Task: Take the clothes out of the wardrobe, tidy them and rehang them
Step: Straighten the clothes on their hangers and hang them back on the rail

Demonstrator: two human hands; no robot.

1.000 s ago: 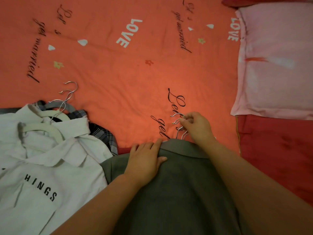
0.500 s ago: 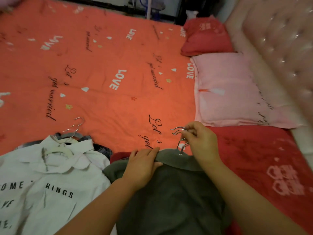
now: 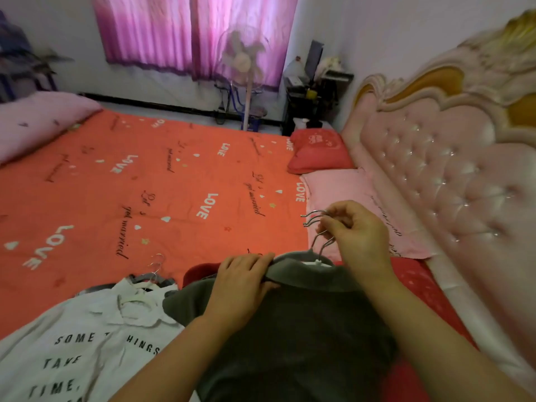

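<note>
**Grey shirt on the bed, hanger hooks pinched in the right hand**

A dark grey shirt lies front-down or front-up, the view does not settle which, on the near edge of the bed, its collar pointing to the far side. The left hand rests on the left of the collar, its grip curled over the fabric edge with the thumb tucked under. The right hand is raised just beyond the collar, and its grip pinches a bunch of metal hanger hooks between thumb and fingertips. Two hooks stick out to the left of the fingers and two wire necks run down into the collar; there may be more in the bunch, as the fingers hide the rest.

Just left of the grey shirt lies a white shirt with black lettering, touching it at the shoulder. It is on pale hangers whose hooks point to the far side. A patch of red cloth shows between the two collars.

All of this rests on an orange bedspread printed with "LOVE". To the right are a pink pillow and, beyond it, a red pillow, both against a tufted pink headboard. A standing fan and purple curtains are at the far wall.
</note>
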